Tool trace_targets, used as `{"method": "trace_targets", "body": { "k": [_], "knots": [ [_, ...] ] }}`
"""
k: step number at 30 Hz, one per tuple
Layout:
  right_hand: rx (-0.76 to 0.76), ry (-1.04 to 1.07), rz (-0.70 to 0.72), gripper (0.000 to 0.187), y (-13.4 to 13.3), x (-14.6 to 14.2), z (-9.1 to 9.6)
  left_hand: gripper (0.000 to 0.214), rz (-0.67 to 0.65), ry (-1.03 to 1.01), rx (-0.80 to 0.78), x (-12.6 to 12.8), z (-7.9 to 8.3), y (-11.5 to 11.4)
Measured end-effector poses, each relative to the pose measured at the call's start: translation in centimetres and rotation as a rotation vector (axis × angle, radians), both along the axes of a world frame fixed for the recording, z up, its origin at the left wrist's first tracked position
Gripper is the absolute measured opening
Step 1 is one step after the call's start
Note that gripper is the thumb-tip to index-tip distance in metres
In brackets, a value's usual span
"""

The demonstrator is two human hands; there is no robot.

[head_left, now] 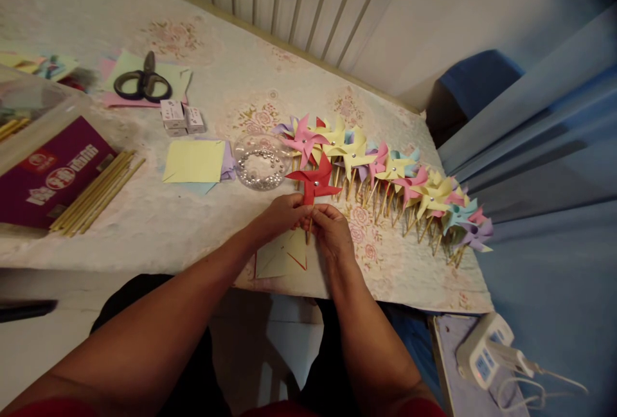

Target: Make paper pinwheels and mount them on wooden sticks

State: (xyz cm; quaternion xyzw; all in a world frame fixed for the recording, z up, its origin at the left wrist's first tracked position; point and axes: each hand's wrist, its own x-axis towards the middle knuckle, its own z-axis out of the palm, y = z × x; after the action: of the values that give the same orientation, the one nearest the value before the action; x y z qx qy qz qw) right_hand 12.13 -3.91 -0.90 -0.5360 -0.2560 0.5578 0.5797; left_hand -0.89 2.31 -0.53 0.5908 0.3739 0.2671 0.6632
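A red paper pinwheel on a thin wooden stick is between my two hands, its head pointing away from me. My left hand is closed at the stick just under the red blades. Fingers of my right hand pinch the same stick from the other side. Below my hands lie pale paper squares with diagonal red edges showing. Just beyond my left hand is a clear round dish of small shiny beads or pins. To the right, several finished pinwheels in pink, yellow, purple and blue lie in a long row.
At left stand a clear plastic box, a purple printed card and a bundle of sticks. Black-handled scissors rest on coloured paper. Small white boxes and yellow paper lie nearby. A power strip sits lower right.
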Motion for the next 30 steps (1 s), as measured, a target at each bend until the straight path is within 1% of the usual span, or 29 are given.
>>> {"method": "trace_targets", "body": {
  "k": [3, 7, 12, 15, 18, 25, 30],
  "knots": [
    [-0.005, 0.008, -0.007, 0.019, 0.0, 0.08, -0.13, 0.014, -0.027, -0.028, -0.007, -0.01, 0.07, -0.06],
    [0.003, 0.004, -0.003, 0.02, -0.03, 0.04, -0.16, 0.013, -0.041, -0.01, 0.005, -0.1, 0.21, -0.08],
    [-0.004, 0.014, -0.035, 0.019, -0.04, -0.23, -0.01, 0.015, 0.004, 0.033, 0.03, -0.1, 0.36, -0.15],
    [0.0, 0.018, -0.029, 0.02, -0.01, -0.33, 0.09, 0.017, 0.005, 0.06, 0.043, 0.0, 0.27, -0.13],
    [0.013, 0.015, -0.009, 0.02, 0.02, -0.41, 0.19, 0.018, 0.014, 0.07, 0.028, 0.1, 0.11, -0.06],
    [0.01, 0.008, -0.048, 0.02, 0.13, -0.48, 0.33, 0.016, 0.032, 0.045, -0.004, 0.07, -0.15, -0.07],
    [0.015, 0.004, -0.038, 0.02, 0.19, -0.22, 0.0, 0.018, 0.101, 0.082, -0.001, 0.06, -0.07, -0.06]
  ]
}}
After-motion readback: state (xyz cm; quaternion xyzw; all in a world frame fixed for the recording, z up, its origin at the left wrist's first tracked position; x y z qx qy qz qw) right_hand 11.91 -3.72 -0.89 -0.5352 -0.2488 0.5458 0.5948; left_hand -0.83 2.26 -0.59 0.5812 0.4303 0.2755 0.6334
